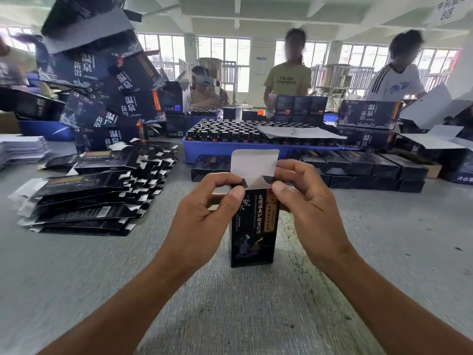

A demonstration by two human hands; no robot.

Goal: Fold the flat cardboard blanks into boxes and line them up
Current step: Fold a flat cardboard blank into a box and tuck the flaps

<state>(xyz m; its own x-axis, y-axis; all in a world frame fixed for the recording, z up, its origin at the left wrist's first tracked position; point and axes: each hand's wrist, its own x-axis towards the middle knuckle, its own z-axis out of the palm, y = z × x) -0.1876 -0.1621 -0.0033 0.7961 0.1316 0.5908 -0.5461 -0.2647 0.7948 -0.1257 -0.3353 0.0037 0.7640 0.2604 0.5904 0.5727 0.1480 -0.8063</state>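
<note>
A tall black printed box (252, 234) stands upright on the grey table in front of me. Its white top lid flap (254, 162) sticks up open. My left hand (204, 208) pinches the box's upper left edge, its thumb against the small side flap. My right hand (304, 198) pinches the upper right edge the same way. A heap of flat black blanks (97, 193) lies to the left. Finished black boxes (358, 167) lie in rows beyond the held box, to the right.
A blue tray (230, 149) of dark bottles sits behind the rows. Larger black cartons (107, 93) pile up at the back left, white sheets (20, 149) at the far left. Three people stand or sit across the table.
</note>
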